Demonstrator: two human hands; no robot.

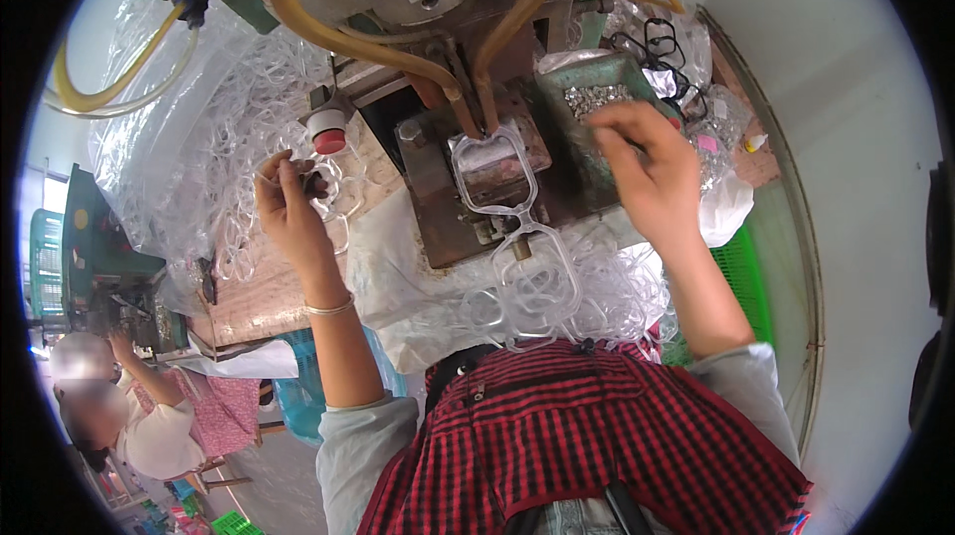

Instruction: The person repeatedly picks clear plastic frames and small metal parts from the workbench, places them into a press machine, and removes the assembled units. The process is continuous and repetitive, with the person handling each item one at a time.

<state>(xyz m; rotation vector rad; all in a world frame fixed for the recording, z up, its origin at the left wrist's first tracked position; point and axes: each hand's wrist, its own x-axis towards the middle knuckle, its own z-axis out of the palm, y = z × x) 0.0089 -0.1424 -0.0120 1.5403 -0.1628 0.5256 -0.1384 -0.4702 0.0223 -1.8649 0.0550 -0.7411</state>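
Note:
A clear plastic frame (494, 177) with two loops lies on the metal press block (438, 197) in the middle of the bench. My left hand (288, 202) is raised left of the block, its fingers pinched on another clear plastic piece (333, 192) from the heap there. My right hand (647, 167) reaches into the green metal tray (567, 73) of small silver metal parts (595, 97), fingertips curled down among them; what they grip is hidden. A red round button (328, 137) stands just above my left hand.
Yellow hoses (328, 33) arch down into the machine head above the block. Heaps of clear plastic frames (219, 117) fill bags at the left and lie in my lap (607, 296). A green crate (741, 276) sits at the right. Another person (149, 416) works at lower left.

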